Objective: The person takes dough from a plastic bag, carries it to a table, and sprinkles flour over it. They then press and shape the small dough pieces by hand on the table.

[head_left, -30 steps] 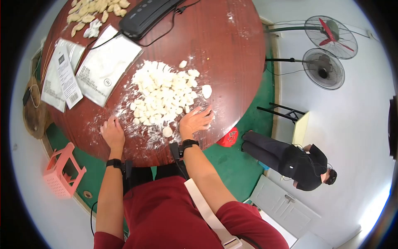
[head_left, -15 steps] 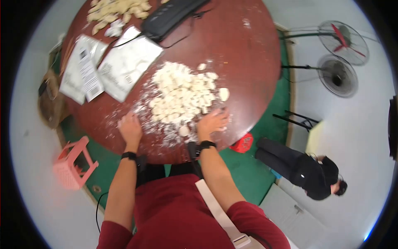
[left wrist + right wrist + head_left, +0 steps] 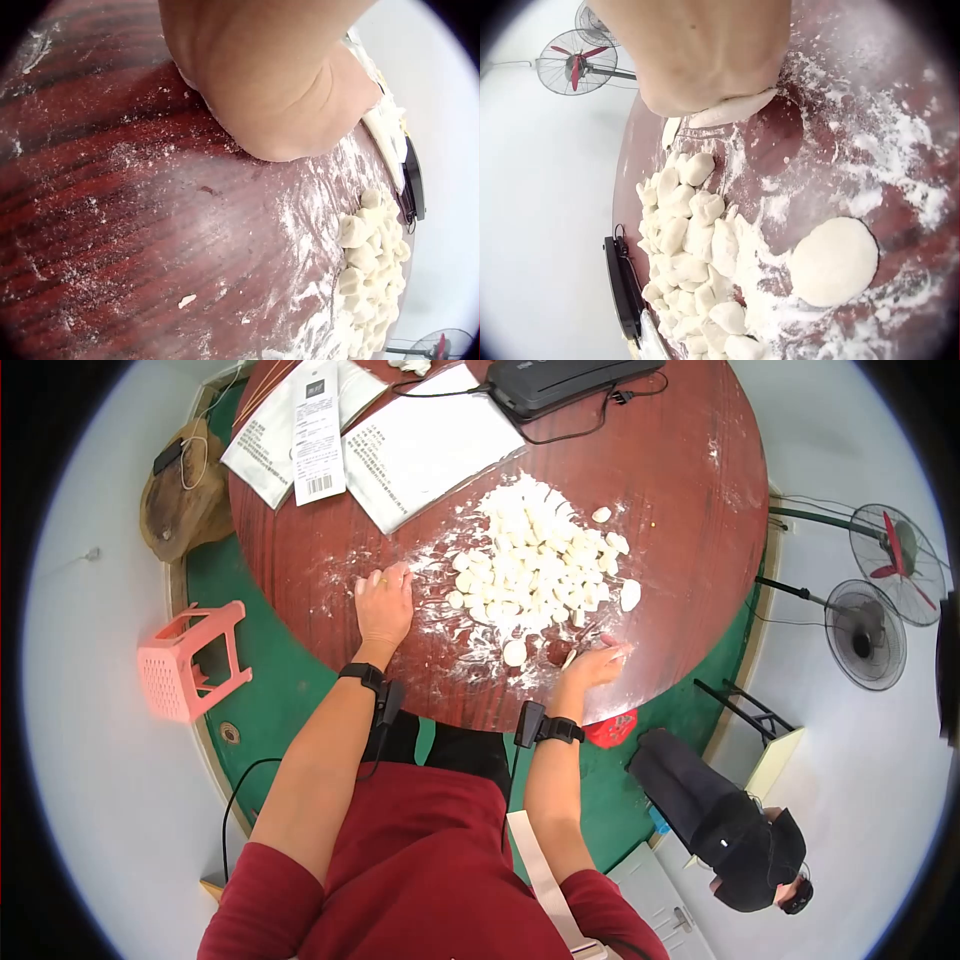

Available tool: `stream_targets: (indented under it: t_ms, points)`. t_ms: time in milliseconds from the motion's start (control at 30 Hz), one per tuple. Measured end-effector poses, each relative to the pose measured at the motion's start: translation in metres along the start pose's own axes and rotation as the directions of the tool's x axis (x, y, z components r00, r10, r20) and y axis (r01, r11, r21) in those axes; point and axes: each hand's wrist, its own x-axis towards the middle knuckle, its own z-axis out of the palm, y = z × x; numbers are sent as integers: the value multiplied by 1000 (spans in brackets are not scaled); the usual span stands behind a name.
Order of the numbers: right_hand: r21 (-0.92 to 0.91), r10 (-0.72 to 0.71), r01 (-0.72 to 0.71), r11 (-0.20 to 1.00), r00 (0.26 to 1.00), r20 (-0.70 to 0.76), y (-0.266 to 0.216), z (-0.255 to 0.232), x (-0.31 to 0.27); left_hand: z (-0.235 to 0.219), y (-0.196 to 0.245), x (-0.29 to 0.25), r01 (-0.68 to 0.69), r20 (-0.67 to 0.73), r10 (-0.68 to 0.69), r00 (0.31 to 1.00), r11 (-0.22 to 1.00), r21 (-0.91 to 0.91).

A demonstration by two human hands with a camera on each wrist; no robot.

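Observation:
In the head view my left hand [image 3: 384, 605] rests on the floury table [image 3: 310, 600] left of a heap of small dough pieces [image 3: 535, 560], its fingers loosely bent and holding nothing. Only the heel and side of that hand [image 3: 285, 90] show in the left wrist view. At the heap's near right side, my right hand [image 3: 597, 663] is curled round a flat dough piece [image 3: 570, 658]. The right wrist view shows this dough piece [image 3: 733, 109] tilted under the hand [image 3: 705, 60], whose fingertips are hidden. A flat dough round [image 3: 835, 262] lies nearby on flour.
Silver packets [image 3: 420, 450] and a black appliance [image 3: 560, 382] with a cord lie at the table's far side. A pink stool [image 3: 190, 660] stands on the left, a red object [image 3: 612, 729] below the right edge. A person in black [image 3: 755, 850] and fans [image 3: 866, 635] are on the right.
The head view has shifted. My right hand, earlier spread flat on the table, has turned and curled, with a dough edge showing beneath it. My left hand still rests on the table.

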Motion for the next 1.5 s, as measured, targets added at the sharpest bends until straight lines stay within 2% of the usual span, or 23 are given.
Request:
stream_targets:
  t_ms: [67, 100, 167, 233, 300, 333, 400, 433, 500, 567, 667, 767, 833, 900, 967, 1000, 1133, 1200, 1233, 1300, 1333, 1400, 1500]
  points:
    - [60, 114, -120, 991, 989, 92, -2, -1, 1, 1, -1, -1, 7, 2, -7, 1000, 1000, 2]
    - [56, 116, -122, 991, 989, 96, -3, -3, 0, 1, -1, -1, 3, 4, -3, 1000, 1000, -2]
    - [209, 147, -184, 960, 972, 183, -11, -10, -1, 1, -2, -2, 8, 11, -8, 1000, 1000, -3]
    - [168, 118, -149, 974, 976, 182, -9, -19, 4, 1, -1, -2, 10, 13, -9, 1000, 1000, -12]
    - [44, 49, -70, 997, 927, 371, 10, -32, 12, -1, 0, -1, 13, 18, -12, 1000, 1000, -12]
    - [46, 48, -70, 996, 929, 368, 21, -40, 11, -1, 1, 0, 17, 20, -17, 1000, 1000, -10]
    - [-216, -73, 239, 947, 812, 579, 39, -56, 11, -1, 1, 0, 16, 17, -15, 1000, 1000, -1]
    - [-216, -74, 241, 946, 812, 579, 29, -62, 6, 0, 1, 0, 17, 16, -17, 1000, 1000, 10]
    - [-245, -95, 361, 900, 711, 697, -2, -70, -15, -1, 1, -1, 18, 16, -18, 1000, 1000, 4]
    - [-245, -121, 385, 890, 716, 687, -1, -71, -21, -1, 1, -2, 13, 17, -13, 1000, 1000, 1]
    - [-294, -41, 332, 896, 722, 691, 3, -69, -19, -1, 1, 1, 15, 18, -15, 1000, 1000, 2]
    - [-223, -21, 202, 954, 785, 619, 1, -68, -12, -2, 3, 0, 34, 32, -34, 999, 999, 3]
    - [-239, -135, 264, 934, 883, 449, -11, -66, 3, -3, 3, 0, 12, -1, -12, 1000, 1000, 10]
    - [-218, -189, 279, 935, 913, 361, -27, -61, 11, -1, 2, 1, 0, -17, 1, 1000, 1000, 15]
    - [-192, -505, 592, 782, 784, 361, -30, -61, 23, 0, 2, -2, -12, -24, 12, 1000, 1000, 23]
    - [-236, -484, 629, 741, 744, 461, -24, -61, 28, -1, 1, -3, -12, -15, 12, 1000, 999, 31]
    - [-219, -347, 575, 788, 710, 613, -5, -67, 35, -2, 2, 0, -20, -16, 20, 1000, 1000, 15]
    - [-322, -341, 459, 828, 868, 361, -1, -61, 42, -2, 3, -1, -19, -23, 20, 1000, 1000, 23]
    - [-322, -340, 459, 828, 868, 362, 2, -56, 50, -2, 2, -1, -20, -30, 21, 999, 999, 31]
    - [-519, -492, 530, 670, 841, 225, 6, -38, 68, 0, 1, -2, -19, -25, 20, 999, 999, 33]
    - [-515, -492, 532, 672, 841, 226, 2, -25, 70, 1, 0, -1, -19, -24, 20, 1000, 999, 34]
    - [-656, -363, 399, 641, 910, 199, -10, -2, 69, 0, 0, -1, -9, -15, 10, 1000, 999, 33]
    - [-727, -386, 398, 560, 902, 196, 11, 22, 64, -1, 2, 0, -10, -9, 11, 1000, 1000, 19]
